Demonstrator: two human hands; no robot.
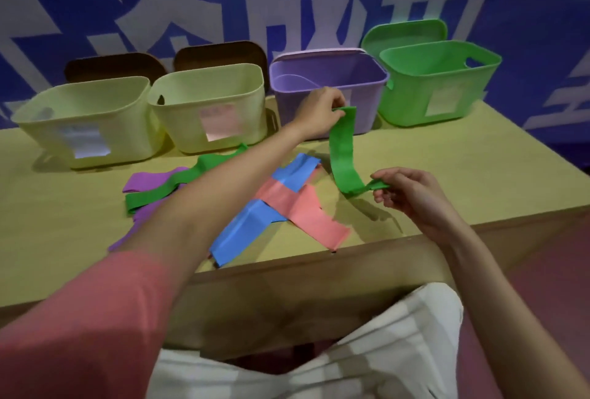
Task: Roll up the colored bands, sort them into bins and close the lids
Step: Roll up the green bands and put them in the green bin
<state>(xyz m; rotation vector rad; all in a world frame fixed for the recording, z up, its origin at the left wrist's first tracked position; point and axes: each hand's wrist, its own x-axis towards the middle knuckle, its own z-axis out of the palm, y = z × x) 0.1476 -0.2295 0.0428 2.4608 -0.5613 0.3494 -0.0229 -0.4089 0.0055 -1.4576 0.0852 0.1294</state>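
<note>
A green band (343, 156) hung in a curve between both hands. The left hand (319, 111), arm stretched forward across the worktop (447, 156), pinched the band's upper end in its fingers (338, 105) just before the purple bin (329, 86). The right hand (412, 194), lower and nearer the worktop's front edge, pinched the other end between thumb and curled fingers. Bare worktop lay to the right, before the open green bin (437, 82)
</note>
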